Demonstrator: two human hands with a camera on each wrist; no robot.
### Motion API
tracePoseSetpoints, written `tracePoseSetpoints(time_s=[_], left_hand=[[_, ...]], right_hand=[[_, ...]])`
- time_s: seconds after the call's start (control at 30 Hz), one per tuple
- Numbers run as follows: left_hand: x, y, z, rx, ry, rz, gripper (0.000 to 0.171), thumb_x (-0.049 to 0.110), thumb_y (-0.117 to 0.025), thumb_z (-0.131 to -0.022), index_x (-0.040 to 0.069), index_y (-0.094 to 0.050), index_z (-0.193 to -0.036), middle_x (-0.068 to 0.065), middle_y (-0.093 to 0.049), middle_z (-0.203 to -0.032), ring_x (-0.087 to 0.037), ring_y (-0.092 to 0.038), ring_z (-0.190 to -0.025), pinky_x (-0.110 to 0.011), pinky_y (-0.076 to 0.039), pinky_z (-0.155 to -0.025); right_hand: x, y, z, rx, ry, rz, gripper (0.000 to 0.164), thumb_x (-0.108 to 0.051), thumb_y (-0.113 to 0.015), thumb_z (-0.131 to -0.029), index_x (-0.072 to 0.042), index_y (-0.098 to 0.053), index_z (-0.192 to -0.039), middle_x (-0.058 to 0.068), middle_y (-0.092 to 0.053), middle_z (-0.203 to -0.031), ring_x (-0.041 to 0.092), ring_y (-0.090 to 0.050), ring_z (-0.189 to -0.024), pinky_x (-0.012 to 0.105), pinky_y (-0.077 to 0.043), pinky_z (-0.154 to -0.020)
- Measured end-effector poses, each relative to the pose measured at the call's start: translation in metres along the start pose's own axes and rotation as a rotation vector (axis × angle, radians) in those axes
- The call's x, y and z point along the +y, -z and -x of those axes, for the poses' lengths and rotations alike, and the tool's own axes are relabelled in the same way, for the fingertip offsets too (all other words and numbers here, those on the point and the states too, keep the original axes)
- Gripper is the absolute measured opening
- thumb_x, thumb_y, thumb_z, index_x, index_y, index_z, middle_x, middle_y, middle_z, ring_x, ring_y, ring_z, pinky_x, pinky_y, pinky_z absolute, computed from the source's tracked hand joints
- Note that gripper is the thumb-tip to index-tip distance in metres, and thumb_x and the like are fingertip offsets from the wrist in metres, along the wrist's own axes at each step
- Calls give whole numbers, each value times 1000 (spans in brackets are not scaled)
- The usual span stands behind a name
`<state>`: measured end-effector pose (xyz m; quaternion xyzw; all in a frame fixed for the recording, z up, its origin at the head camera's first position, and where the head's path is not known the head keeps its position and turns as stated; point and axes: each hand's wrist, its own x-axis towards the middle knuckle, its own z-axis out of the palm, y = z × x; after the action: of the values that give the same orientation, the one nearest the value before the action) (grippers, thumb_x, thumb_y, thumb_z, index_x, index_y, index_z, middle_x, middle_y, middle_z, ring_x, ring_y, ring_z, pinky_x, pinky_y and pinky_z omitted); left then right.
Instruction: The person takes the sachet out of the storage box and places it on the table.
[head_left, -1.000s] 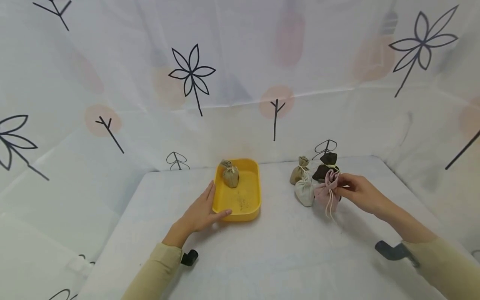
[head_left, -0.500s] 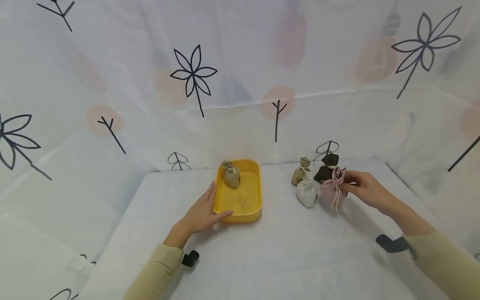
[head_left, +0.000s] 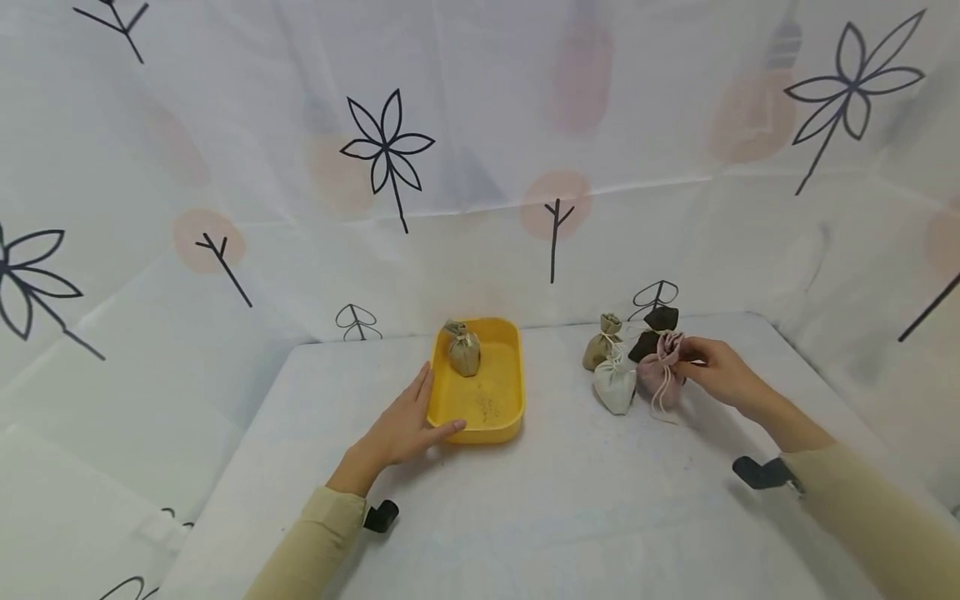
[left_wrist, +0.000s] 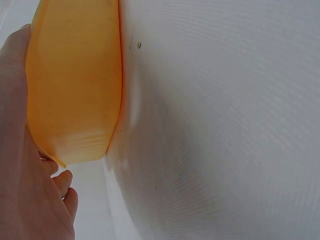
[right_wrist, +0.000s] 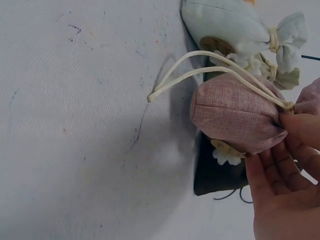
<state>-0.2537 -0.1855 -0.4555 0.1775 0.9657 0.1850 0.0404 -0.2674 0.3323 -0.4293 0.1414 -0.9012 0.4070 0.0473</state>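
Note:
In the head view a yellow tray (head_left: 487, 435) stands on the table with one tan drawstring pouch (head_left: 465, 357) inside, at its far left. My left hand (head_left: 397, 425) rests against the tray's near left corner, fingers straight along the side and thumb at the near rim. To the right, my right hand (head_left: 720, 375) pinches the gathered neck of a pink drawstring pouch (head_left: 660, 379); its pale cords hang free. Close around it are a white pouch (head_left: 615, 387), a second tan pouch (head_left: 600, 350) and a dark brown pouch (head_left: 643, 346), partly hidden behind the pink one.
A white cloth covers the table (head_left: 555, 517). Patterned white fabric (head_left: 465, 250) rises behind it and at both sides. In the right wrist view a dark pouch (right_wrist: 215, 175) lies beneath the pink one.
The pink pouch shifted right in my right hand, then slightly back left. My right forearm has moved a little left. The left hand and tray stay as they were.

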Motion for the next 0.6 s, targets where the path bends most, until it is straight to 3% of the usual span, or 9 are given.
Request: tracePoseSetpoints(time_s=[0.2, 0.47, 0.6], left_hand=[[1, 0, 0, -4, -1, 1, 123, 91, -43, -83, 13, 7, -164, -4, 4, -172, -28, -16, -157, -45, -22, -125], [2, 1, 0, -8, 6, -6, 124, 92, -41, -82, 14, 8, -164, -5, 4, -172, -27, -16, -157, -44, -22, -125], [4, 2, 2, 0, 0, -3, 123, 91, -43, -83, 11, 5, -164, -8, 2, -173, -29, -17, -156, -46, -23, -125]], right_hand=[[3, -7, -4, 4, -10, 35, 28, -4, -62, -100, 13, -63, -122, 27, -68, -115, 24, -62, -105, 17, -51, -75], [8, -10, -1, 31, -57, 82, 33, -6, -59, -101, 17, -58, -125, 35, -63, -121, 50, -59, -113, 35, -53, -82], [9, -10, 2, 30, -95, 76, 40, -9, -59, -103, 18, -54, -131, 37, -60, -127, 52, -56, -118, 31, -53, -82]])
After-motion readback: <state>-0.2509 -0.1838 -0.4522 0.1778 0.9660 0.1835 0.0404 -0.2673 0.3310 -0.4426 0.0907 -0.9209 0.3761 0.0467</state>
